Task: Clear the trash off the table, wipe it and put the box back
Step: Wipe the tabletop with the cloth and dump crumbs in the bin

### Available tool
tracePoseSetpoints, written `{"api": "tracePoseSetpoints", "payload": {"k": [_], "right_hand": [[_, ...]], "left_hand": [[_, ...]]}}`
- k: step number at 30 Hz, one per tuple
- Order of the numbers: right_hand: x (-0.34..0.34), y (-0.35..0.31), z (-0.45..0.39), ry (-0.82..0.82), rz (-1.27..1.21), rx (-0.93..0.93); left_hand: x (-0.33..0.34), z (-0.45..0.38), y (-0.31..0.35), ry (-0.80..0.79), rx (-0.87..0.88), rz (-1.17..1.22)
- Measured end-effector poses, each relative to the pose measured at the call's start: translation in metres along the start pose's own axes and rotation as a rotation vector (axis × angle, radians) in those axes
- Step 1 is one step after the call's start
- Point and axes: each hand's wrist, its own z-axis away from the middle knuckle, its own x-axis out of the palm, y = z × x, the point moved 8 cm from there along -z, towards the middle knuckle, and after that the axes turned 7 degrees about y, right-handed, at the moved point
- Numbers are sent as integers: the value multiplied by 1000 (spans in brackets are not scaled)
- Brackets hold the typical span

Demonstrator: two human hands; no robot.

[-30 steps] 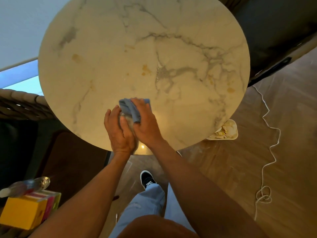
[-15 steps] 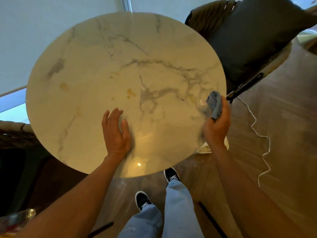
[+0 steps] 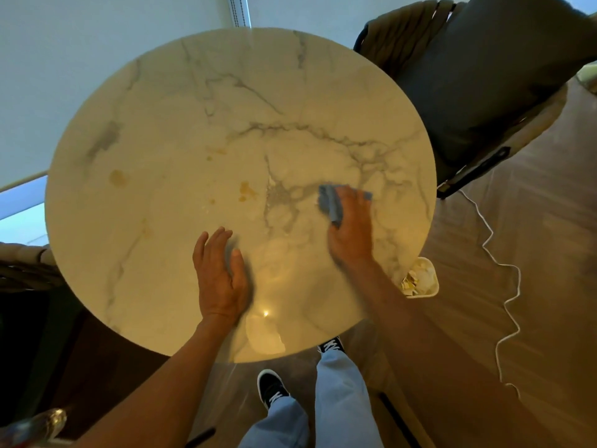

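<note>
The person stands over a round marble worktop (image 3: 181, 101), and the step in hand is judged to be the wiping. The right hand (image 3: 350, 227) presses a folded blue cloth (image 3: 329, 202) flat against the stone on the right half of the top, just right of the grey veined patch; its fingers lie over the cloth and look curled around its near edge, though blur makes the exact hold hard to read. The left hand (image 3: 221, 273) rests palm down on the near middle of the worktop, fingers straight and together, holding nothing and steadying the body. No trash shows on the top, so clearing looks done; a small white bin (image 3: 426, 286) with scraps of paper in it stands on the floor beside the right near edge. The box is not in view. Yellowish stains (image 3: 247, 190) remain left of the cloth, with another spot (image 3: 118, 177) further left, near the far left rim. To do this step well, the cloth should stay flat with even pressure, travel in overlapping strokes from right to left, and work over each stain more than once. The left hand would need to lift or shift before the cloth reaches its patch, otherwise that area is skipped. A white cable (image 3: 504, 286) trails on the floor to the right; the feet should keep clear of it when stepping round.
</note>
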Motion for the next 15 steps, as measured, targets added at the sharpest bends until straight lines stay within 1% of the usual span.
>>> {"api": "tracePoseSetpoints", "payload": {"k": [3,5,7,9,12,13,15], "right_hand": [[56,-45,28,-156,-51,-173],[81,-78,43,-285,-157,-210],[95,-112,60,-399,-273,-197],[98,-128,70,-444,-418,-97],[78,-112,61,-379,-631,209],[65,-100,55,-314,-669,280],[25,-71,43,-116,-678,333]], "left_hand": [[-2,0,-2,25,-40,27],[-5,-1,-3,61,-40,42],[-8,-2,-5,116,-51,66],[-13,-3,-8,174,-94,86],[-12,-2,-9,158,-91,70],[-11,-2,-9,149,-86,63],[-10,-2,-10,138,-81,53]]}}
